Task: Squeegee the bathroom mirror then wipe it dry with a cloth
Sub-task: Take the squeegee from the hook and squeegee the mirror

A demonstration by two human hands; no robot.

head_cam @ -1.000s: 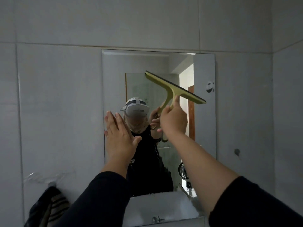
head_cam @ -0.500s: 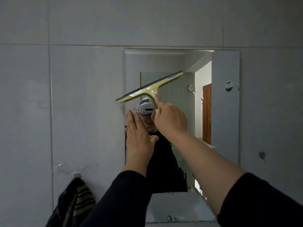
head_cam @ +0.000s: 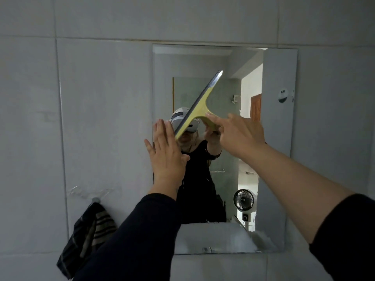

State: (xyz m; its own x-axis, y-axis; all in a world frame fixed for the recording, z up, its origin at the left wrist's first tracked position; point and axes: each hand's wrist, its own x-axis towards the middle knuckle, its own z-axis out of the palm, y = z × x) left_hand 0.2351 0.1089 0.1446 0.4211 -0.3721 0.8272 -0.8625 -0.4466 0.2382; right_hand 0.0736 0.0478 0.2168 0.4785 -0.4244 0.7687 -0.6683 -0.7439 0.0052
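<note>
The rectangular mirror [head_cam: 280, 159] is set into the grey tiled wall ahead of me. My right hand [head_cam: 237, 136] grips the handle of a yellow squeegee [head_cam: 200, 106], whose blade runs steeply from lower left to upper right over the glass. My left hand [head_cam: 166, 153] lies flat with fingers together on the mirror's left edge, just below the blade's lower end. A dark striped cloth [head_cam: 87, 238] hangs from a hook on the wall at the lower left, away from both hands.
The mirror reflects a person in black with a headset, a small fan [head_cam: 243, 199] and a doorway. A round sticker [head_cam: 282, 95] sits at the mirror's upper right. The wall hook [head_cam: 95, 199] holds the cloth. Grey tiles surround the mirror.
The squeegee has swung from tilted right-end-down, through nearly level, to a steep diagonal. My right hand moved right. My left hand stays flat on the mirror's left edge.
</note>
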